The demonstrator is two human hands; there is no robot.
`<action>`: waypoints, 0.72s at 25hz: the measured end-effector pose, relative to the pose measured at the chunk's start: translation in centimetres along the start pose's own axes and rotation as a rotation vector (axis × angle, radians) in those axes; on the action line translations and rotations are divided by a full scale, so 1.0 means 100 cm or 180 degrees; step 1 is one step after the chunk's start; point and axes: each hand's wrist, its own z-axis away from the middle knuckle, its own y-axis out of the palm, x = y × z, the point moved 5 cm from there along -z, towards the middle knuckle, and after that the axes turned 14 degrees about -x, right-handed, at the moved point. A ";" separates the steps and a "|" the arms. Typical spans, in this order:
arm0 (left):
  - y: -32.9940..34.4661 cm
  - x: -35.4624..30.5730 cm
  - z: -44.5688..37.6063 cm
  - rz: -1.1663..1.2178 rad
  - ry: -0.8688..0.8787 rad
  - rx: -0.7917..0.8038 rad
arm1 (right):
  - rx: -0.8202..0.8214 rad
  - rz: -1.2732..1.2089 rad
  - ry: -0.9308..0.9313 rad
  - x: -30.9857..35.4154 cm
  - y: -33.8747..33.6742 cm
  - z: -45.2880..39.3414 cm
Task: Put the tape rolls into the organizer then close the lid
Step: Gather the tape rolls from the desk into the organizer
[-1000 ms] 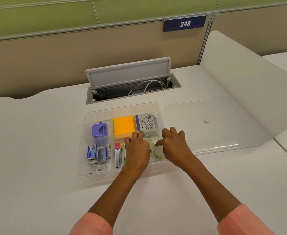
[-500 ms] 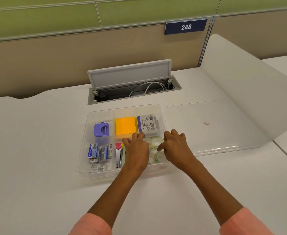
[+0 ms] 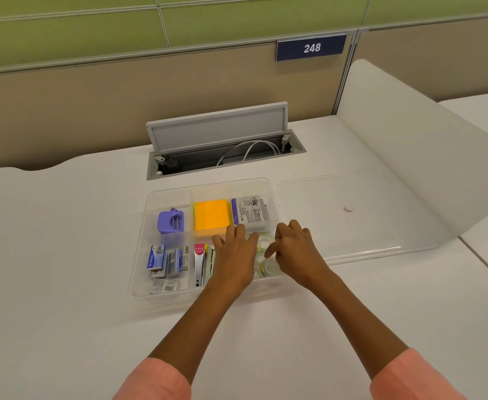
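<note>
**Both hands over the tape compartment, lid lying open**

Your left hand (image 3: 235, 256) lies flat, palm down, over the near middle of the organizer (image 3: 162, 297), fingers spread and resting toward the far side; its grip is apart and closed on nothing. Your right hand (image 3: 296, 251) sits just beside it at the organizer's near right corner, fingers loosely curled downward over the tape rolls (image 3: 264, 259). You cannot tell from this view whether that grip is pinched on a roll or only touching one.

The tape rolls are in the near right compartment, clear rings with greenish cores, partly hidden between your two hands.

The lid (image 3: 361, 226) is off the organizer, lying flat on the tabletop (image 3: 49, 255) just to its right, touching or nearly touching the organizer's right wall.

In the other compartments you have a purple sharpener (image 3: 171, 223) at far left, orange sticky notes (image 3: 211, 217) at far middle, a white box (image 3: 251, 213) at far right, blue staple boxes (image 3: 165, 259) at near left, and a stapler (image 3: 199, 265) with a pink tip just left of your left hand.

Beyond the organizer, a cable hatch (image 3: 222, 151) in the tabletop stands open.
</note>
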 end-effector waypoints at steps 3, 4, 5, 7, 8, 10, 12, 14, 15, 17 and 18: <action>0.000 0.002 0.000 0.0047 -0.0005 0.0017 | 0.0010 -0.0010 -0.0021 0.000 0.002 0.000; 0.000 0.002 0.000 0.0074 -0.0015 0.0017 | 0.0008 -0.0004 -0.0031 0.000 0.003 0.000; -0.001 0.003 0.001 0.0127 -0.0033 0.0011 | -0.0018 -0.0019 -0.0050 0.000 0.002 0.001; -0.005 0.004 0.003 0.0382 -0.0111 -0.0058 | -0.0179 -0.0295 -0.0028 0.000 -0.003 0.002; -0.007 0.006 0.005 0.0584 -0.0150 -0.0174 | -0.0323 -0.0597 0.0100 -0.002 -0.009 0.002; -0.011 0.012 0.013 0.1046 -0.0199 -0.0516 | -0.0734 -0.1140 0.0532 -0.011 -0.023 0.003; -0.012 0.018 0.025 0.1447 -0.0261 -0.0652 | -0.1125 -0.1143 0.0942 -0.029 -0.035 0.009; -0.009 0.021 0.035 0.1496 -0.0228 -0.0554 | -0.1126 -0.0893 0.1325 -0.048 -0.037 0.019; -0.008 0.020 0.037 0.1415 -0.0177 -0.0492 | -0.0959 -0.0734 0.1462 -0.056 -0.035 0.026; -0.008 0.018 0.038 0.1274 -0.0118 -0.0410 | -0.0394 -0.0388 0.1552 -0.066 -0.029 0.040; -0.008 0.018 0.038 0.1253 -0.0115 -0.0408 | -0.0077 -0.0196 0.1534 -0.068 -0.025 0.046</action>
